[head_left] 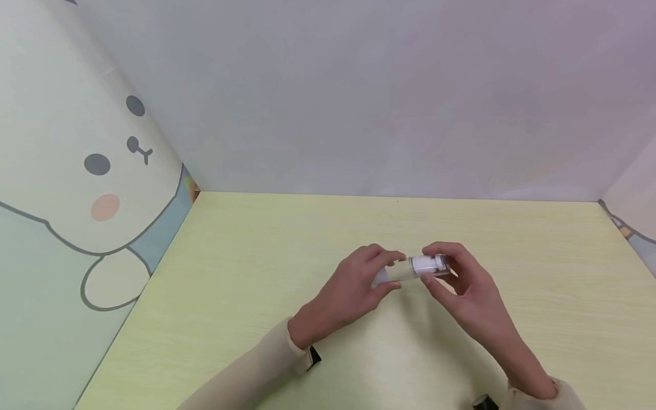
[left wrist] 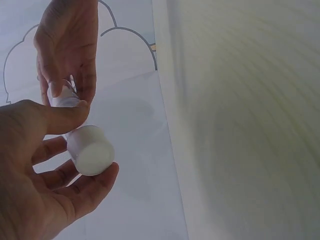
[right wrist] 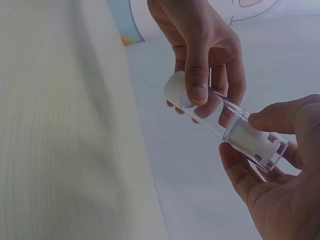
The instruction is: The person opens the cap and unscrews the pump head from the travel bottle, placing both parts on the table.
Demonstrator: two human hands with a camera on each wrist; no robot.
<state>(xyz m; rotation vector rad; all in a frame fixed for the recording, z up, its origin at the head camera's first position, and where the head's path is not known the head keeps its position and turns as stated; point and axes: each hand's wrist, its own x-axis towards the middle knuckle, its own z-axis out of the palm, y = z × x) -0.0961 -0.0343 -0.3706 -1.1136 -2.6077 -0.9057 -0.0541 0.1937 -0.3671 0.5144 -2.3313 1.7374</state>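
Both hands hold one small clear cylindrical bottle [head_left: 404, 271] lying nearly sideways, raised above the table. Its rounded white end [left wrist: 92, 152] sits in my left hand [head_left: 353, 282], thumb on one side and fingers on the other. At the other end is a transparent cap [right wrist: 272, 157] with a white part inside it. My right hand [head_left: 471, 293] grips that end between thumb and fingers. In the right wrist view the bottle's see-through middle [right wrist: 207, 112] shows between the hands, the left thumb lying across it.
A pale wood-grain table [head_left: 256, 239] spreads below the hands. Behind it rises a plain greyish backdrop [head_left: 359, 102]. A panel with a cartoon animal [head_left: 51, 131] borders the left side, another printed panel [head_left: 640, 188] the right. Small black devices [head_left: 315, 357] show at both sleeve cuffs.
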